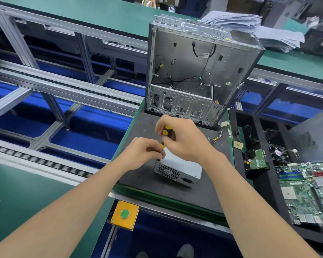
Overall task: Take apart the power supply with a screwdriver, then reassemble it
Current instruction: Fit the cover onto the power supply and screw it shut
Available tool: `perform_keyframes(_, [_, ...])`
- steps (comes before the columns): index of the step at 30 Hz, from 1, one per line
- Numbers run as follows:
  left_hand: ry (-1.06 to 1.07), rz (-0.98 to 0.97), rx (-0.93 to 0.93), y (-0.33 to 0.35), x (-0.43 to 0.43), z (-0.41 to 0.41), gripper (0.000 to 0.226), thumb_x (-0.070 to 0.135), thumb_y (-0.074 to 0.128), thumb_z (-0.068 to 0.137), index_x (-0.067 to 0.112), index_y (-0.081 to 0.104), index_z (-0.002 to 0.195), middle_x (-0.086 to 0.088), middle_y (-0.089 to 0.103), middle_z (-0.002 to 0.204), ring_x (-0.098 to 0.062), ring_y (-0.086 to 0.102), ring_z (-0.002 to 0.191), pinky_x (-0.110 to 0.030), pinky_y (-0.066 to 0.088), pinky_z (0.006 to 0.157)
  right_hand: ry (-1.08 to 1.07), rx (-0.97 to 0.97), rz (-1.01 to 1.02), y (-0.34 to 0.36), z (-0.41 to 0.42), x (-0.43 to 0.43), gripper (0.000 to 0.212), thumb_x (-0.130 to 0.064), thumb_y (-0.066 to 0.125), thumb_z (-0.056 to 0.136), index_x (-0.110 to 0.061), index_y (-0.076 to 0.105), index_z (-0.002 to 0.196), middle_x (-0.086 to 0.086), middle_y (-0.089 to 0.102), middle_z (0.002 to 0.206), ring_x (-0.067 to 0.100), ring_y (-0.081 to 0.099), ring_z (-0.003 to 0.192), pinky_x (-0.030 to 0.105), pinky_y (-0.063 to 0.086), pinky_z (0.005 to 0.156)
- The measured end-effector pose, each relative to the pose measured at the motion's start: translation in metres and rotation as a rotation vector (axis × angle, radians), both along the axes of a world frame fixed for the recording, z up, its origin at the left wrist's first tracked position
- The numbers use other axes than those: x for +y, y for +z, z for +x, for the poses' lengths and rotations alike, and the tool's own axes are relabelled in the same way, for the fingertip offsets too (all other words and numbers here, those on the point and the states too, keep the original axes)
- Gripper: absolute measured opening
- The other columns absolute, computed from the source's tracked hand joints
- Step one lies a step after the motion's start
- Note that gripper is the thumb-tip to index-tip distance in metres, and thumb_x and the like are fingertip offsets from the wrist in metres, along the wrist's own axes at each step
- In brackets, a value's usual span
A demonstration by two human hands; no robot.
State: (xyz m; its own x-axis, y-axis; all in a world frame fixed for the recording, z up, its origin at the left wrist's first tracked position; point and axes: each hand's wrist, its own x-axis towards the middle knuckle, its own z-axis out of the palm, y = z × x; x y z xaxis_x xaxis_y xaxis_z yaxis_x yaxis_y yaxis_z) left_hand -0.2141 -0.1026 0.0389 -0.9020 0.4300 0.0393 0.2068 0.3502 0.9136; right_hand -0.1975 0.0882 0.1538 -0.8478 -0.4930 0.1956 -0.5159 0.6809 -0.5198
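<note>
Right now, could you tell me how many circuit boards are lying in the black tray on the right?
2: the large motherboard at the tray's near right, and the small green board on the hard drive just left of it. Others may be hidden.

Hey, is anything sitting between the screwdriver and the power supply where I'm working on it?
Nothing visible does. The right hand grips the screwdriver by its handle, and the left hand pinches the shaft just above the top left corner of the power supply. The left fingers hide the tip, so contact cannot be confirmed.
</note>
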Motion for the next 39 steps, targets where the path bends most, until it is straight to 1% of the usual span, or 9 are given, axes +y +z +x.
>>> perform_keyframes(2, [-0.032,0.027,-0.042,0.002,-0.002,0.0,0.02,0.013,0.077,0.089,0.032,0.08,0.093,0.013,0.079,0.095,-0.005,0.075,0.093,-0.01,0.052,0.083,-0.044,0.03,0.073,0.001,-0.004,-0.002,0.007,-0.017,0.07,0.091,-0.018,0.064,0.093,-0.004,0.066,0.08,0.017,0.06,0.072,0.035,0.05,0.071])
perform_keyframes(7, [0.08,0.022,-0.041,0.003,0.004,-0.005,0.015,0.02,0.088,0.079,0.033,0.081,0.08,0.011,0.078,0.084,-0.006,0.073,0.081,-0.014,0.05,0.076,-0.207,0.133,0.268,0.002,-0.008,-0.012,0.044,-0.049,0.073,0.09,-0.018,0.046,0.072,-0.005,0.047,0.06,0.028,0.053,0.068,0.037,0.047,0.062])
perform_keyframes(14, [-0.065,0.026,-0.058,0.008,0.001,-0.006,0.016,0.011,0.075,0.091,0.026,0.08,0.094,0.004,0.08,0.095,-0.017,0.077,0.093,-0.033,0.059,0.091,0.024,-0.013,0.149,0.018,-0.01,0.0,0.005,-0.015,0.069,0.093,-0.016,0.065,0.095,-0.002,0.068,0.078,0.018,0.066,0.071,0.039,0.056,0.071])
perform_keyframes(20, [0.064,0.012,-0.054,0.008,0.007,-0.009,0.019,0.026,0.09,0.073,0.04,0.078,0.08,0.009,0.078,0.081,-0.008,0.074,0.079,-0.022,0.052,0.075,-0.226,0.206,0.353,0.01,-0.009,-0.011,0.056,-0.062,0.065,0.093,-0.017,0.044,0.066,-0.002,0.045,0.056,0.026,0.048,0.064,0.035,0.043,0.058])
perform_keyframes(24, [-0.016,0.083,-0.066,0.009,0.005,-0.008,0.007,0.031,0.078,0.076,0.032,0.081,0.083,0.003,0.08,0.086,-0.016,0.077,0.082,-0.022,0.057,0.08,0.071,0.052,0.136,0.018,-0.009,0.001,0.004,-0.023,0.069,0.09,-0.019,0.071,0.092,-0.006,0.065,0.085,0.012,0.058,0.075,0.033,0.05,0.072])
perform_keyframes(26, [-0.055,0.081,-0.076,0.011,0.002,-0.008,0.011,0.027,0.076,0.082,0.032,0.081,0.091,0.003,0.081,0.092,-0.018,0.078,0.089,-0.026,0.06,0.085,0.103,0.039,0.155,0.021,-0.011,0.005,0.005,-0.015,0.07,0.091,-0.017,0.073,0.096,-0.005,0.065,0.082,0.011,0.056,0.073,0.032,0.048,0.072])
perform_keyframes(32, [0.028,-0.017,-0.056,0.007,0.009,-0.006,0.021,0.035,0.091,0.069,0.036,0.077,0.085,0.011,0.078,0.086,-0.006,0.074,0.082,-0.012,0.053,0.071,-0.227,0.197,0.338,0.01,-0.011,-0.009,0.056,-0.061,0.068,0.092,-0.016,0.047,0.064,-0.001,0.045,0.057,0.026,0.047,0.065,0.034,0.042,0.059])
perform_keyframes(36, [0.013,0.003,-0.034,0.006,0.008,-0.006,0.014,0.022,0.084,0.08,0.035,0.079,0.081,0.009,0.079,0.084,-0.007,0.074,0.081,-0.013,0.052,0.076,0.049,0.094,0.113,0.015,-0.003,-0.001,0.004,-0.027,0.072,0.091,-0.023,0.072,0.091,-0.006,0.062,0.083,0.015,0.058,0.075,0.034,0.05,0.072])
perform_keyframes(39, [-0.046,-0.012,-0.048,0.008,0.001,-0.004,0.016,0.02,0.078,0.087,0.034,0.08,0.095,0.009,0.08,0.097,-0.012,0.076,0.093,-0.027,0.059,0.089,0.072,0.031,0.103,0.016,-0.007,0.005,0.011,-0.014,0.073,0.089,-0.018,0.071,0.099,-0.004,0.066,0.082,0.013,0.06,0.072,0.033,0.051,0.073])
